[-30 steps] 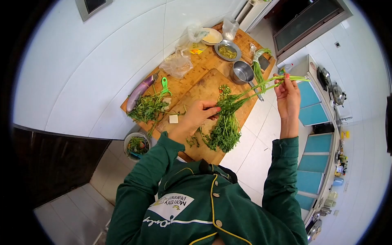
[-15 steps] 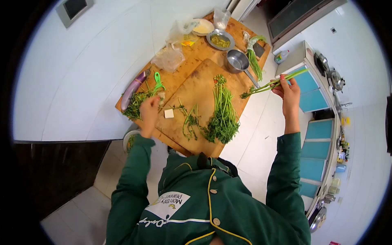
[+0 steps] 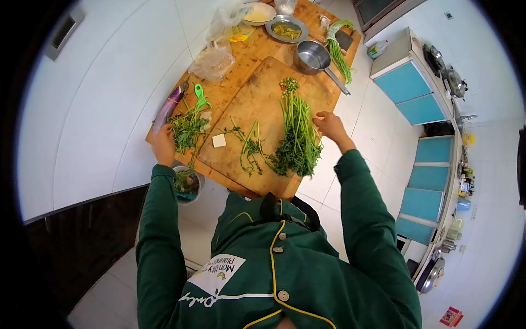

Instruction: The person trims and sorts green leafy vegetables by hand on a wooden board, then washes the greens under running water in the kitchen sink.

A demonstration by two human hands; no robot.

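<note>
On the right part of the tan wooden cutting board [image 3: 241, 101], which rests on the brown wooden table [image 3: 251, 54], lies the bunch of long green leafy stems [image 3: 297, 123], cut ends far and feathery leaves near. The right hand [image 3: 331, 127], loosely curled, stands at the right side of the bunch; whether its fingertips touch or pinch a stem cannot be told. The left hand [image 3: 164, 145] is at the loose heap of leafy green sprigs [image 3: 188, 130] on the table's left side, near the long purple eggplant [image 3: 169, 105]; its grip is hidden. For sound handling, stems are best lifted by the firm stalks, sparing the tender leaves, and laid parallel with cut ends level. The scattered thin green sprigs [image 3: 251, 147] between heap and bunch probably warrant separate handling, lest they tangle.
</note>
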